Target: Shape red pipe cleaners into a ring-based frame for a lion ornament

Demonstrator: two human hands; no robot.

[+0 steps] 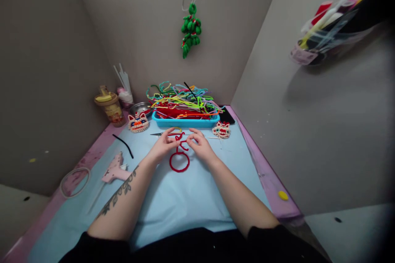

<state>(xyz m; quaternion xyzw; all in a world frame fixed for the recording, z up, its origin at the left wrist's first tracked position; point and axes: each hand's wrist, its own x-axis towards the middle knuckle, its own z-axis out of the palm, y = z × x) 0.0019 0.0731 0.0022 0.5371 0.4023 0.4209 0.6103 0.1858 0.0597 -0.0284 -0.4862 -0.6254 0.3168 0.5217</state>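
Note:
A red pipe cleaner (pixel 179 170), bent into a round loop with curled ends above it, hangs between my two hands over the blue cloth. My left hand (pixel 166 144) pinches its upper part between thumb and fingers. On the other side my right hand (pixel 199 144) grips a curled end with its fingertips. Just behind the hands lie scissors (pixel 156 134), partly hidden by my left hand, and a small yellow curved piece (pixel 178 129).
A blue tray (pixel 185 123) heaped with coloured pipe cleaners stands at the back, flanked by two lion-face pieces (pixel 138 123). Leftward are a pink glue gun (pixel 116 169), a black pipe cleaner (pixel 124 145) and a cup (pixel 111 109). A yellow disc (pixel 283 195) lies at right.

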